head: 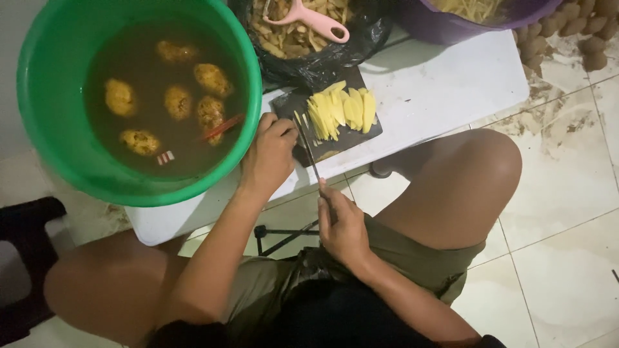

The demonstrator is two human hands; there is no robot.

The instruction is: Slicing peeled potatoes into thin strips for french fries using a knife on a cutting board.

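Note:
My left hand [269, 156] rests, fingers curled, on the near left corner of a dark cutting board [351, 134], just beside a fanned row of yellow potato slices [342, 111]. My right hand [343, 227] grips the handle of a thin knife [307, 149]. The blade points away from me, its tip at the left end of the slices, next to my left fingers. The board lies on a low white table [438, 87] in front of my knees.
A green bucket [48, 122] of brownish water with several peeled potatoes stands at left. A black bag of peelings [303, 38] with a pink peeler [313, 19] sits behind the board. A purple tub [451, 26] of cut strips and whole potatoes [580, 29] are at back right.

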